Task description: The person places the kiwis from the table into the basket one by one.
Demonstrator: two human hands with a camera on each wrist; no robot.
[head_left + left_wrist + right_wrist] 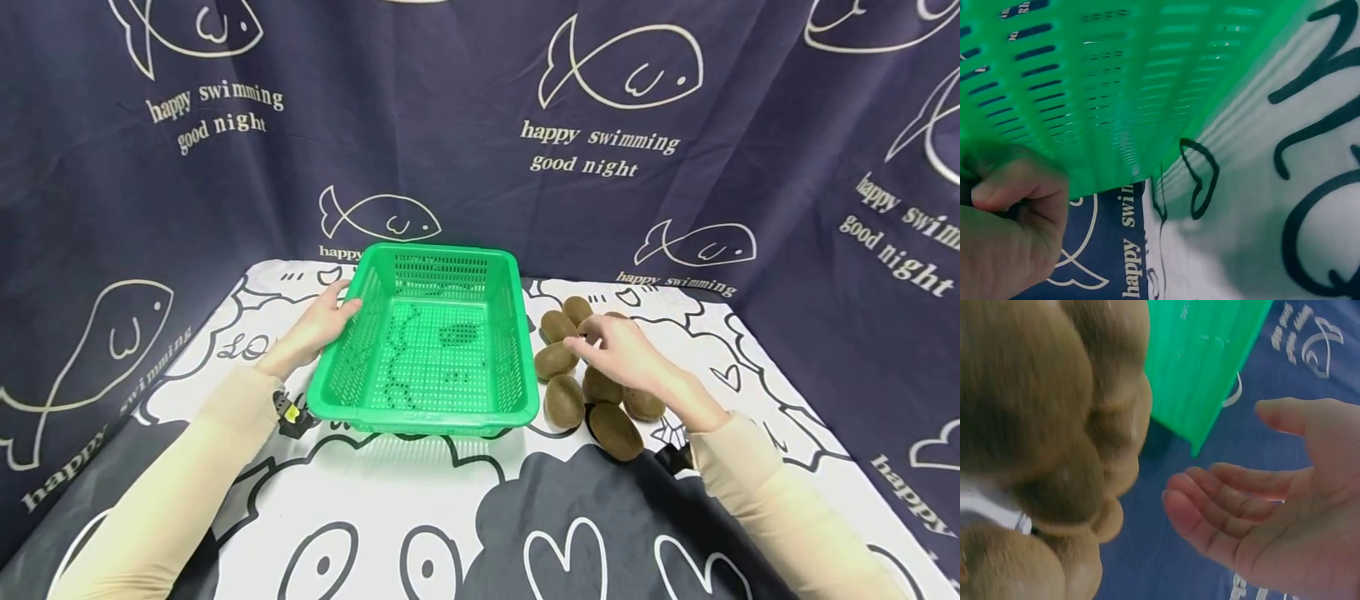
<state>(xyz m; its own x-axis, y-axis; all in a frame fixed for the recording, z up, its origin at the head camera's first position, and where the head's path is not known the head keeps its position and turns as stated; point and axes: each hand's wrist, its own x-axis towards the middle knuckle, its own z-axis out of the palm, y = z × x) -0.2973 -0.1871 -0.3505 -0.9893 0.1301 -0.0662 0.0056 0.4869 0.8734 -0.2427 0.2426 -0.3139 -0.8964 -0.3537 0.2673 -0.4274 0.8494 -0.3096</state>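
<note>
A green plastic basket (pixel 427 417) with slotted walls stands on the table, nothing inside it. At its left side, my left hand (pixel 321 323) grips the rim; the left wrist view shows the fingers of that hand (pixel 1019 194) curled at the basket's edge. To the right of the basket lie several brown kiwis (pixel 564 402) in a loose cluster. My right hand (pixel 626 354) hovers over them, palm down, partly hiding some. The right wrist view shows the hand (pixel 1272 519) with thumb and fingers spread apart and nothing between them, beside the kiwis (pixel 1016 394).
A white tablecloth (pixel 360 492) with black line drawings covers the table. Dark blue curtains (pixel 480 125) with fish prints hang close behind the table and along both sides. Dark straps with small devices (pixel 294 417) sit at both wrists.
</note>
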